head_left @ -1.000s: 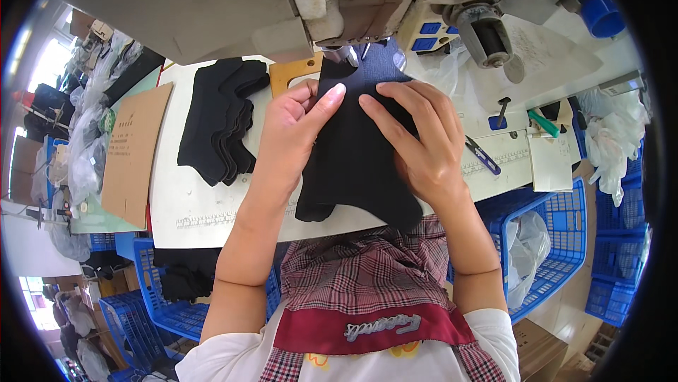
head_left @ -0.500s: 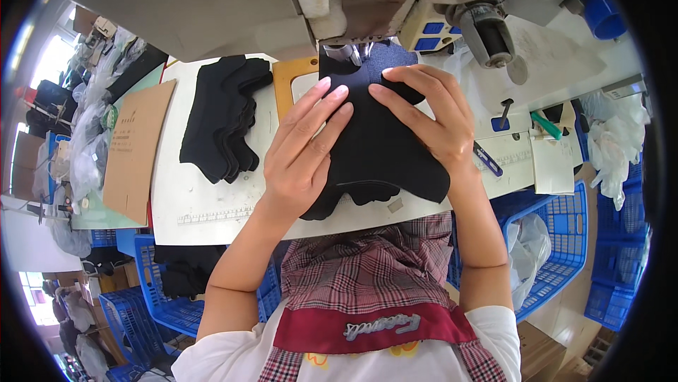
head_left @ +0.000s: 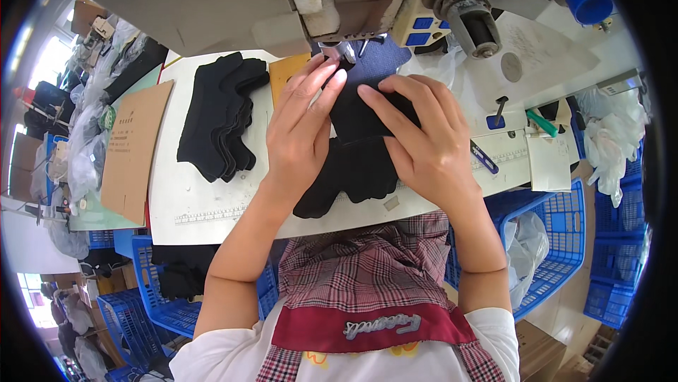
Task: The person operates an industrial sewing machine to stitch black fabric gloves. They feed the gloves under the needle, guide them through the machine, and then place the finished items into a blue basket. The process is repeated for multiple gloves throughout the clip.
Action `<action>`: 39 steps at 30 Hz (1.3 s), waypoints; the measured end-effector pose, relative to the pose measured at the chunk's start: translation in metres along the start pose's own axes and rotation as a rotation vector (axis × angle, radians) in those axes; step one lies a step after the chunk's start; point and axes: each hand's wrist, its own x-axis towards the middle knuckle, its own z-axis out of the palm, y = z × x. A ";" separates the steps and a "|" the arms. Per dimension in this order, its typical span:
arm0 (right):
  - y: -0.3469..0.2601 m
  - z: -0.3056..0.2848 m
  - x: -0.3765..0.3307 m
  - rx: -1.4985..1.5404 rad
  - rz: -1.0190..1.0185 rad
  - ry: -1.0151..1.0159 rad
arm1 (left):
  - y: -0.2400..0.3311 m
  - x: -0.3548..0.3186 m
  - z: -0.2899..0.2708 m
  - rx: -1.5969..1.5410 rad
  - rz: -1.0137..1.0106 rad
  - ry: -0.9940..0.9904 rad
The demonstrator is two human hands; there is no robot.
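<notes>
Loosely spread left hand (head_left: pixel 300 135) and right hand (head_left: pixel 432 128) steady black fabric (head_left: pixel 359 112) inside bench's (head_left: pixel 166 195) near edge; straying fingertips (head_left: pixel 340 80) could hit presser foot (head_left: pixel 347 51)

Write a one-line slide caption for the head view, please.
Left hand and right hand on black fabric at a sewing machine, with a stack of black pieces lying to the left.

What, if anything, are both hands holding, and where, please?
Left hand and right hand touch the black fabric near its far end; whether either pinches it cannot be told.
</notes>
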 end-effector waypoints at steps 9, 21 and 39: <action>0.009 0.015 0.007 -0.075 -0.032 0.077 | -0.007 0.001 0.009 0.015 -0.008 0.019; 0.007 0.020 0.006 -0.093 -0.055 0.131 | 0.016 0.006 0.013 0.214 -0.117 0.037; 0.018 0.033 0.009 -0.184 -0.111 0.254 | 0.016 0.019 0.012 0.249 -0.225 -0.075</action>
